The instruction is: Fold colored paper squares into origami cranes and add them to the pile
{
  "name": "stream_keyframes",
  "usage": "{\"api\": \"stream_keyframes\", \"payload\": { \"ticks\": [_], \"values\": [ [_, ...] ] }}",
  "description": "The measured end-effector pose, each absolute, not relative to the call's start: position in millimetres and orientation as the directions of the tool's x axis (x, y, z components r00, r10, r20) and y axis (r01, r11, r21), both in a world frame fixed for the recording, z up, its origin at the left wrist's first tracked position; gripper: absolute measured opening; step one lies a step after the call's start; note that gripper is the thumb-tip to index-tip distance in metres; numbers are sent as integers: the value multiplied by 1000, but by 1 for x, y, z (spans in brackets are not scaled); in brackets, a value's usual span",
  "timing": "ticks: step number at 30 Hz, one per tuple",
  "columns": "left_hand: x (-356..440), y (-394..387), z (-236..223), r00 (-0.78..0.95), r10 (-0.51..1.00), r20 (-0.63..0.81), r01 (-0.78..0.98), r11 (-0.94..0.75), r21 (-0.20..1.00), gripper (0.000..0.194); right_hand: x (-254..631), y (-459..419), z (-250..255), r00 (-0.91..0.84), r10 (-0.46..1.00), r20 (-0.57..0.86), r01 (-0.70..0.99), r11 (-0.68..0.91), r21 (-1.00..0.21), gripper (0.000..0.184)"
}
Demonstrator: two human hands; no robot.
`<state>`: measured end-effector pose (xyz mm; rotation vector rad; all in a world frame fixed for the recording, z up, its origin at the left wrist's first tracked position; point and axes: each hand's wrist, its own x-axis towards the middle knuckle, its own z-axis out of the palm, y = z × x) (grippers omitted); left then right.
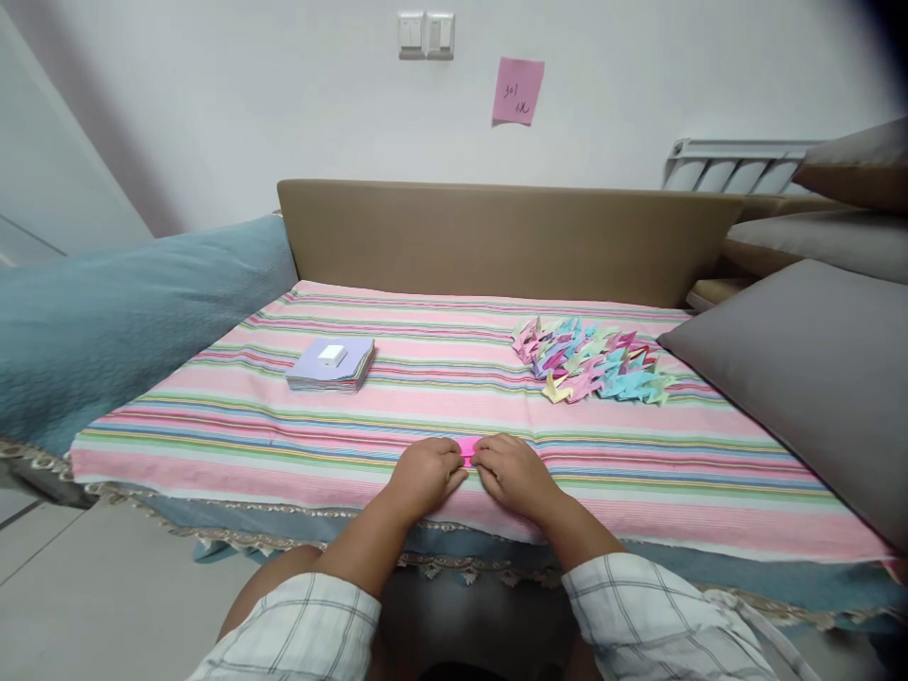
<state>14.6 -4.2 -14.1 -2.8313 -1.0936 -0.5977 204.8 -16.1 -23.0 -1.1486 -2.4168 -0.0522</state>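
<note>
A small piece of bright pink paper (467, 446) lies between my two hands near the front of the striped cloth (440, 378). My left hand (427, 476) presses on its left side with the fingers together. From the other side my right hand (515, 476) holds the paper's right part, fingers closed and pressed down. Most of the paper is hidden under the fingers, so its full folded shape does not show. Many folded paper cranes (592, 361) in pink, blue, green and yellow sit in rows beyond my right hand.
Farther left, a stack of coloured paper sheets (302, 371) carries a small white block (332, 355). Grey cushions (801, 369) pile up on the right, and a blue-covered armrest (142, 312) bounds the left. A brown backrest (497, 236) stands behind, against the wall.
</note>
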Motion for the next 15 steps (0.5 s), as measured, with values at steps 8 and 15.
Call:
{"api": "stream_keyframes", "payload": {
  "ticks": [8, 15],
  "values": [
    [15, 2, -19, 643, 651, 405, 679, -728, 93, 21, 202, -11, -32, -482, 745, 461, 762, 616, -198, 18],
    [16, 3, -23, 607, 653, 453, 678, -723, 135, 19, 195, -14, -30, -398, 791, 465, 791, 552, -263, 14]
  ]
}}
